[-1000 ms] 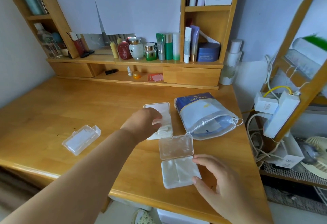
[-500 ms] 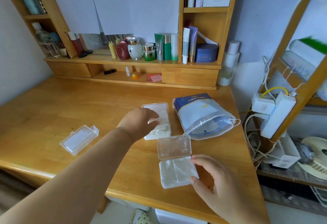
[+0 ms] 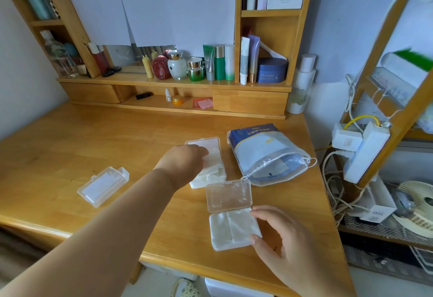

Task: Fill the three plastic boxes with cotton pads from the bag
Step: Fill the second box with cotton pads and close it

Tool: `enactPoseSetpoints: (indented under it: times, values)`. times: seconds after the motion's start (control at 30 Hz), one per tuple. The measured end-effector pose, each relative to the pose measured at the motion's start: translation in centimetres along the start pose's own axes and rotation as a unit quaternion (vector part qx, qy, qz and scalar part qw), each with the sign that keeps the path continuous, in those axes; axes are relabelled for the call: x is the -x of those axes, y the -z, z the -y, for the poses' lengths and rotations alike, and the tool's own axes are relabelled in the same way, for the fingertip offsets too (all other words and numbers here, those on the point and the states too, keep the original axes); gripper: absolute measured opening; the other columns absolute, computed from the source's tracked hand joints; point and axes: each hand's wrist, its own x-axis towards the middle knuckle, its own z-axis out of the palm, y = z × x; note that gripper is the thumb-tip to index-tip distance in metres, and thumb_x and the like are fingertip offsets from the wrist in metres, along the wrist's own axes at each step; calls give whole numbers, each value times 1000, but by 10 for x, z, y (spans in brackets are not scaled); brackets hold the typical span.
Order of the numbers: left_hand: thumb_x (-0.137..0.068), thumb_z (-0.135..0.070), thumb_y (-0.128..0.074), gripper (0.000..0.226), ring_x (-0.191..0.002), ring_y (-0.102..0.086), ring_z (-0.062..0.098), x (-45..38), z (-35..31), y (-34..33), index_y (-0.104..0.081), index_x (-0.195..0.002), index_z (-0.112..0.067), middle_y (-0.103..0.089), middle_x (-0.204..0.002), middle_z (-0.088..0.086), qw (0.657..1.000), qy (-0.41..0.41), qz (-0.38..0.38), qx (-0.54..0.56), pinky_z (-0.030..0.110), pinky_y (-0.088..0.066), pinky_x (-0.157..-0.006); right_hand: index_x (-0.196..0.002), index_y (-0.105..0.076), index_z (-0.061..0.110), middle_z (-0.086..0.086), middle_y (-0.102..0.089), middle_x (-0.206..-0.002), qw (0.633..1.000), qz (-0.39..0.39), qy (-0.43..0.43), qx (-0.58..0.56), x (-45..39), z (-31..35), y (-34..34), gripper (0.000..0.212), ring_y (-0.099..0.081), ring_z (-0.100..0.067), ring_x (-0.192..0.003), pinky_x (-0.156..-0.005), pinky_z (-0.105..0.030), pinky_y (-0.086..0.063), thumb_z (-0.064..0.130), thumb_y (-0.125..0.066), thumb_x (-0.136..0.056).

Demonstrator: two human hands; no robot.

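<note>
I see 3 plastic boxes on the table (image 3: 70, 137). Near box (image 3: 234, 228) lies open at the front edge, lid flipped back, base packed w/ white cotton pads (image 3: 230, 225). My right hand (image 3: 284, 247) is at its right side, thumb and forefinger tips touching the base's rim, fingers curved, not wrapped round it. Middle box (image 3: 206, 163) is open too, pads heaped in it; left hand (image 3: 181, 164) lies over it, fingers hidden behind the hand, so can't tell if they pinch a pad. Third box (image 3: 103, 186) sits closed, well apart to the left; a white layer shows through it. Bag (image 3: 267, 153) lies just right of the middle box, mouth open toward me, drawstring loose. Behind: shelf (image 3: 173, 84) w/ jars and tubes. Right of the table, power strip (image 3: 365, 151) and cables.
</note>
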Motion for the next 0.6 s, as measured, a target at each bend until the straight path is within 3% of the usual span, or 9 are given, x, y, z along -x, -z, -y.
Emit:
enactPoseSetpoints:
  times: [0.07,0.13,0.23,0.33,0.4,0.5,0.6]
  values:
    - [-94,-14,-43,16,-77,-57,27,2,0,-3,-57,-87,-14,-61,-80,3,996,21,-56,69,31,-40,-61,-115,-64,30,26,-57,-117,1000,-4,2,1,0,0,0,42,-54,3,-110,-89,-21,-49,50,-53,-79]
    - [-95,-16,-45,18,-68,-54,28,5,3,-6,-58,-84,-11,-60,-72,6,980,46,-125,145,34,-41,-57,-115,-63,29,25,-57,-118,1000,-9,5,3,1,-1,0,42,-54,3,-110,-89,-23,-50,50,-54,-79]
    - [-95,-14,-47,27,-52,-40,21,6,6,-8,-50,-68,-10,-46,-54,0,945,85,-194,248,31,-28,-48,-114,-64,29,25,-56,-119,1000,-15,11,5,1,0,0,41,-54,2,-111,-87,-27,-52,48,-54,-80]
    - [-93,-17,-47,31,-48,-32,11,7,8,-5,-53,-67,0,-39,-51,-1,894,162,-216,357,27,-25,-47,-115,-64,28,23,-54,-123,1000,-14,25,12,1,1,1,40,-53,0,-113,-89,-28,-51,46,-55,-81]
    - [-92,-21,-48,29,-53,-41,11,10,7,-2,-60,-74,-2,-49,-59,3,843,205,-222,445,27,-34,-51,-116,-64,27,22,-54,-125,999,-32,24,3,1,1,3,40,-51,0,-115,-88,-29,-51,44,-56,-80]
    - [-94,-24,-51,25,-61,-63,7,19,7,7,-69,-76,-27,-68,-66,-9,755,248,-238,558,21,-50,-54,-116,-64,24,17,-54,-127,997,-66,18,-27,-3,6,9,37,-50,-2,-119,-94,-31,-49,36,-60,-82]
    - [-95,-19,-52,18,-78,-71,9,26,4,15,-65,-87,-27,-74,-78,-5,607,282,-245,701,21,-56,-62,-114,-66,19,14,-57,-123,993,-104,48,-23,-19,23,14,35,-51,-1,-117,-99,-18,-41,33,-58,-83]
